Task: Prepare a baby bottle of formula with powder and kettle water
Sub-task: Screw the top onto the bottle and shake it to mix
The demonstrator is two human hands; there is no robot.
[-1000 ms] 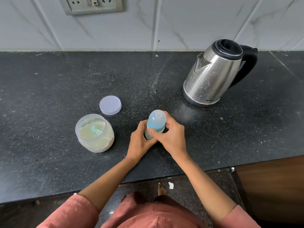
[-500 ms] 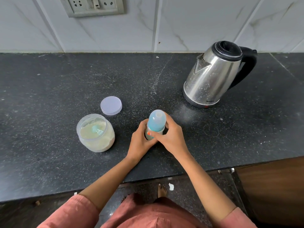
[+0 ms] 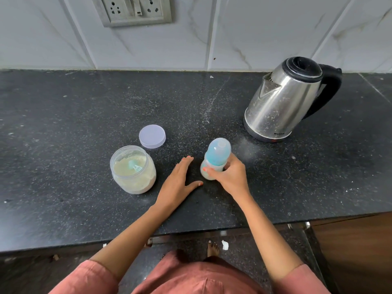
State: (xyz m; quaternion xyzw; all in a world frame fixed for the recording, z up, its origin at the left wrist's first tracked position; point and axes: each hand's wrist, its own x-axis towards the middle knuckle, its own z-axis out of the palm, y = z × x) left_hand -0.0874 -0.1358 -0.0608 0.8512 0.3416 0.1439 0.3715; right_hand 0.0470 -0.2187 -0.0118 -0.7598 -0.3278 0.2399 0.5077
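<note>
The baby bottle [image 3: 217, 154], with a blue cap and pale milky liquid in its base, stands on the black counter [image 3: 84, 115]. My right hand [image 3: 230, 177] grips its lower body from the right. My left hand [image 3: 180, 181] lies flat on the counter just left of the bottle, fingers straight, apart from it. An open clear jar of cream powder [image 3: 133, 169] with a blue scoop inside stands to the left. The steel kettle [image 3: 284, 100], lid closed, sits at the back right.
The jar's round pale lid [image 3: 152, 136] lies flat behind the jar. A wall socket plate [image 3: 133, 10] is on the tiled wall. The counter's front edge runs below my forearms; a wooden cabinet [image 3: 356, 251] is at the lower right.
My left hand has let go of the bottle and come down flat on the counter to its left. My right hand still grips the bottle.
</note>
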